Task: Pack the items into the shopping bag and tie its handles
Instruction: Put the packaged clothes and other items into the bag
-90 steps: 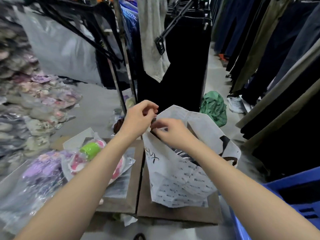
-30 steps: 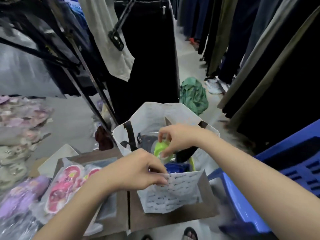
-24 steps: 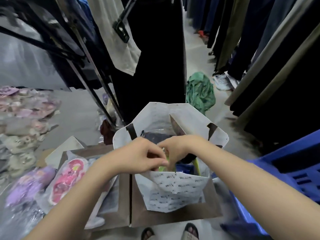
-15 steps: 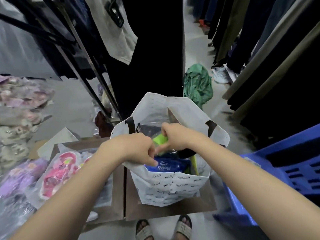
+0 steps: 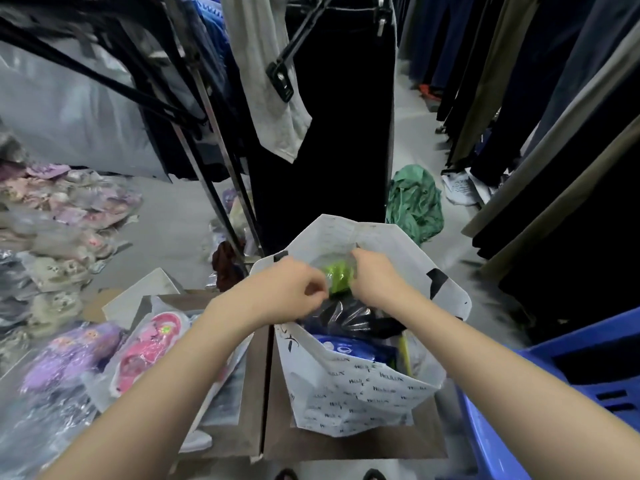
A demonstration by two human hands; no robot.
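Note:
A white printed shopping bag (image 5: 356,400) stands open on a cardboard box top (image 5: 346,443). Inside it lie a blue pack (image 5: 356,349) and a dark shiny wrapped item (image 5: 346,315). Both hands hover over the bag's mouth. My right hand (image 5: 375,277) grips a green item in clear plastic wrap (image 5: 337,277). My left hand (image 5: 289,292) pinches the same wrap from the left side. A black handle (image 5: 437,280) shows on the bag's right wall.
Pink sandals in plastic (image 5: 149,351) and purple ones (image 5: 65,358) lie left of the bag. Several more packs are stacked at far left. A blue plastic crate (image 5: 561,393) sits at the right. Clothes racks with hanging garments stand behind, and a green bag (image 5: 414,202) lies on the floor.
The green wrapped item went from the left pile into the bag. Both hands have risen a little toward the bag's far wall, and my left hand left the front rim for the wrap.

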